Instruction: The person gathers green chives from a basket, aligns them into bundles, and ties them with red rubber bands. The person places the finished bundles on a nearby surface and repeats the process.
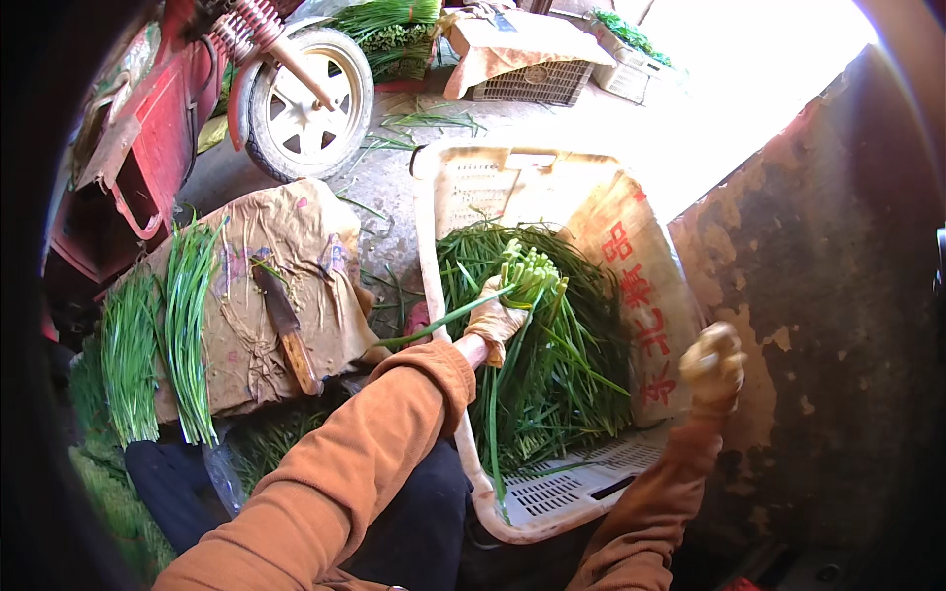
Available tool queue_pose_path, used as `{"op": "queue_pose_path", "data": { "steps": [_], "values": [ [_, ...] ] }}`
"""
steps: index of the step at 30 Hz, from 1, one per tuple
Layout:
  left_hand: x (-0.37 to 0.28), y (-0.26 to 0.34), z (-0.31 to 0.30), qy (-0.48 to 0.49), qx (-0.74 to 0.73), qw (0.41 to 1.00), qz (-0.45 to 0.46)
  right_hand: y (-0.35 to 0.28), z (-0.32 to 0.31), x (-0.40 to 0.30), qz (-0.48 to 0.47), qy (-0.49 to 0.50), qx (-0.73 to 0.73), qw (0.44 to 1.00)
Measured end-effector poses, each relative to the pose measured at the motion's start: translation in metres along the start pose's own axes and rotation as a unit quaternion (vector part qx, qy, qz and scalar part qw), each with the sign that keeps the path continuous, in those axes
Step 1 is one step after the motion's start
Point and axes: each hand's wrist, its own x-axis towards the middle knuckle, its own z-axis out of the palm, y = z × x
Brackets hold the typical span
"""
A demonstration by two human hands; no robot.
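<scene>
My left hand (497, 314), in a pale glove, grips a bunch of green leafy stalks (533, 275) with their cut pale ends pointing up. One longer stalk sticks out towards the lower left over my wrist. The bunch is above a heap of loose green stalks (562, 391) inside a large pale plastic crate (485, 510). Outside the crate's right wall, which bears red writing, is my right hand (713, 363), also gloved. Motion blurs it and its fingers look curled; whether anything is in them cannot be seen.
Left of the crate, a cloth-covered surface (325, 214) holds a wooden-handled knife (284, 321) and bundles of green stalks (188, 332). Beyond stand a vehicle's front wheel (314, 103), stacked greens (392, 41) and a cloth-topped crate (536, 81). A peeling wall (805, 332) borders the right.
</scene>
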Motion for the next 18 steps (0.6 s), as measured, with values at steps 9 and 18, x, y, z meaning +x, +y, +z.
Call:
{"op": "queue_pose_path", "data": {
  "steps": [9,18],
  "values": [
    [-0.032,0.040,0.037,0.013,0.423,0.905,-0.049,0.188,-0.043,0.097,0.158,0.255,-0.188,0.935],
    [-0.045,0.044,0.040,-0.210,0.611,0.756,-0.101,0.199,-0.035,0.068,0.127,0.372,-0.111,0.913]
  ]
}}
